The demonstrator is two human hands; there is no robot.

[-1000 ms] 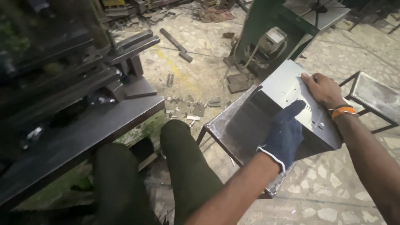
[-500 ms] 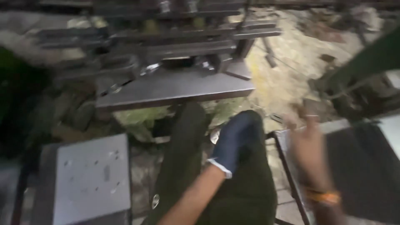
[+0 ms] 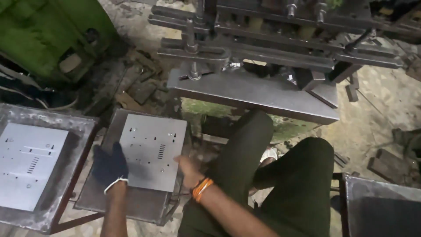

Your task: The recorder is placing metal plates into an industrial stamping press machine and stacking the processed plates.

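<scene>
Both hands have swung over from the other side. The dark-gloved left hand [image 3: 108, 166] and bare right hand [image 3: 187, 170] (fingers loosely spread) now touch the punched grey steel sheet [image 3: 151, 150] on the rusty stand [image 3: 131, 206], below the press bed [image 3: 254, 94].

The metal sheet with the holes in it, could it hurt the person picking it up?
It might. The right hand is bare and reaches the sheet's thin edge, which could cut; only the left hand wears a glove. The sheet lies on a stack near the stand's edge, so a careless pull might slide it off toward the person's legs. The press table sits close above the knees.
</scene>
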